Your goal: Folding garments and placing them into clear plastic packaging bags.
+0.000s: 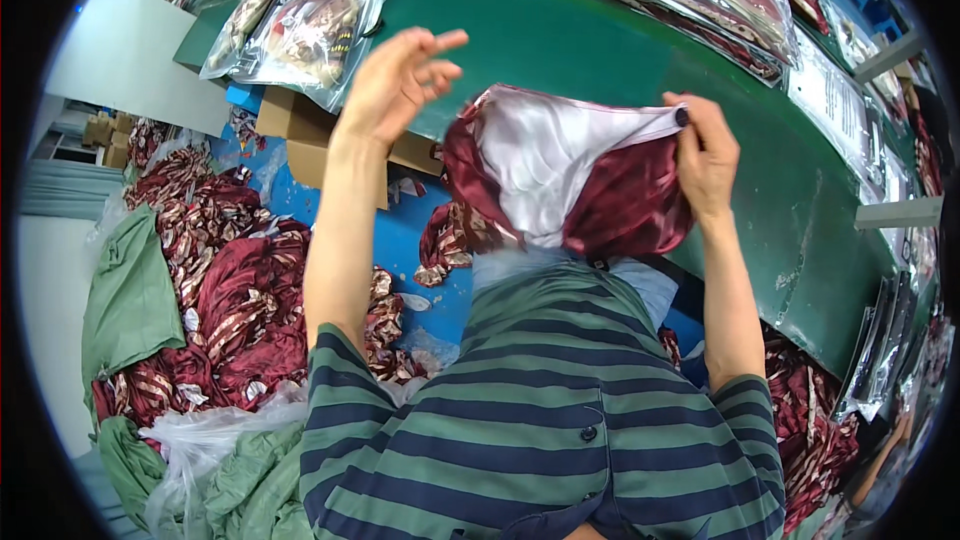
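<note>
My right hand (708, 150) pinches the upper right corner of a shiny maroon satin piece with a pale white lining (530, 160). A small round black disc (682, 116) sits at that corner, beside my thumb and fingers. The piece hangs spread in front of my waist, at the table's near edge, and its lower part is slightly blurred. What kind of garment it is, I cannot tell. My left hand (405, 80) is raised to the left of it, fingers apart, touching nothing.
A green table (800, 200) curves round me. Transparent bags of packed garments (315, 30) lie at its far left, with more stacked bags (700, 0) at the far right. Maroon patterned fabric (250, 310) heaps on the blue floor at left, near a cardboard box (310, 145).
</note>
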Demonstrator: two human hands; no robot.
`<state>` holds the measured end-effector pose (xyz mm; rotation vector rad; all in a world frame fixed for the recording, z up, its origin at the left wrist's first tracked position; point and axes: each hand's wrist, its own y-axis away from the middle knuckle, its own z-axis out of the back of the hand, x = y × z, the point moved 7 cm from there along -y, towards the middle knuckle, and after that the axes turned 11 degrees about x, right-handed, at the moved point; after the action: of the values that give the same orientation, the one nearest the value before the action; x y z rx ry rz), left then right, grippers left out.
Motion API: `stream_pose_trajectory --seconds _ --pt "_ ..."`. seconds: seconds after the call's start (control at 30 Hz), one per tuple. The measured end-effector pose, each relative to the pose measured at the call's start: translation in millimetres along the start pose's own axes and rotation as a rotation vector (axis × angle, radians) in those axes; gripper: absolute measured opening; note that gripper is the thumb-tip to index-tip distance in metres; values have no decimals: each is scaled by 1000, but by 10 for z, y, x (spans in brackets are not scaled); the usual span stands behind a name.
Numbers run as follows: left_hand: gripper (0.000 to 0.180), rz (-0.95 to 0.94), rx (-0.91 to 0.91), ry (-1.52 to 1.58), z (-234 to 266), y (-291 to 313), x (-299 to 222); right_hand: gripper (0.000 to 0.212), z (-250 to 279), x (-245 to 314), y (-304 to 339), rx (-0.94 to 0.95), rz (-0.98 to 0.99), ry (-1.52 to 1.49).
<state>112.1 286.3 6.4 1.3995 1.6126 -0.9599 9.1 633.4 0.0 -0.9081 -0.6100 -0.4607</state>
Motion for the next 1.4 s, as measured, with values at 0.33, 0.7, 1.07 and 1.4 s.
stream_pose_trajectory --seconds 0.33,0.7,1.07,1.4 --pt "12 -603 831 -1650 -1896 325 821 21 118 -159 -373 -25 -20 78" --pt "29 181 823 -2536 -418 -96 197 19 331 -51 -528 -26 53 112" --pt "12 114 277 -1841 -1411 -1105 -1386 21 1134 -59 -515 -50 -123 168" --pt "14 -412 914 -1680 -1005 -1518 163 18 1127 -374 594 -143 -303 432"
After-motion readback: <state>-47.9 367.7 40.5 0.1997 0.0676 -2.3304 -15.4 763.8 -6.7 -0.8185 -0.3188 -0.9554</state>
